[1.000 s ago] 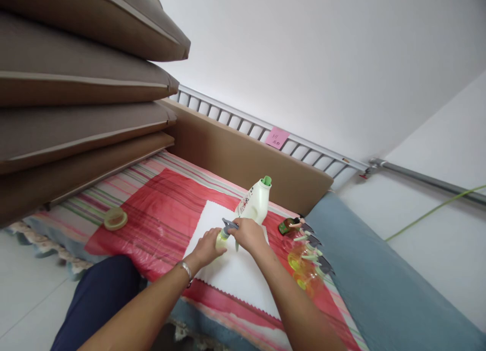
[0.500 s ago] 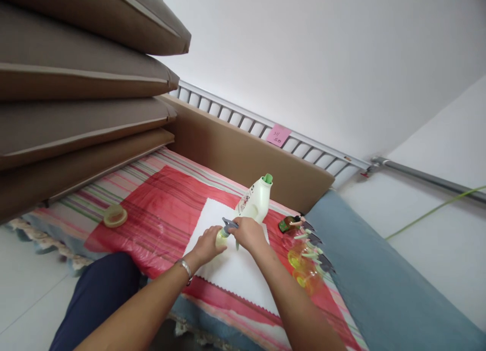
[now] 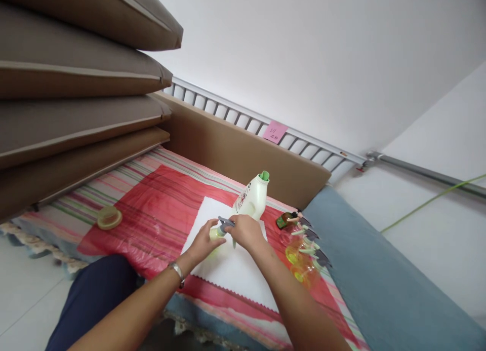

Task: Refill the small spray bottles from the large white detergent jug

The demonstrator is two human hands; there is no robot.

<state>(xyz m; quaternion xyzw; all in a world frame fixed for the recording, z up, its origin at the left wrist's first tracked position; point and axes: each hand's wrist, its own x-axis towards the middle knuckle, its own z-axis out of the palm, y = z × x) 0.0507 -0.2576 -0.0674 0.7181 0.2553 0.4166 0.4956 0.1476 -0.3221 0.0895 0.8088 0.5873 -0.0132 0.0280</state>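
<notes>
Pale yellow, small and rounded, the see-through bottle (image 3: 215,234) sits in the left hand (image 3: 202,242), whose fingers and thumb are closed around its body. Its grey plastic head (image 3: 225,222) is at the far right end of that body, pinched by the right hand (image 3: 245,232). The bottle therefore lies directly between the two grips, touching both: its long axis looks tilted, running from the left palm up and away toward the right fingers. The left hand is nearer the base, the right nearer the top; whether head and neck are fully joined cannot be told, as fingers hide part of the join.

Just beyond the right hand stands a cream plastic jug (image 3: 252,198) with a green spout. Beneath both grips lies a white cloth (image 3: 243,282) with a zigzag edge, on a translucent red plastic sheet (image 3: 152,204). Right of the right hand is a row of clear tinted spray bottles (image 3: 298,255); well left of the left hand rests a round pale-yellow container (image 3: 109,218).
</notes>
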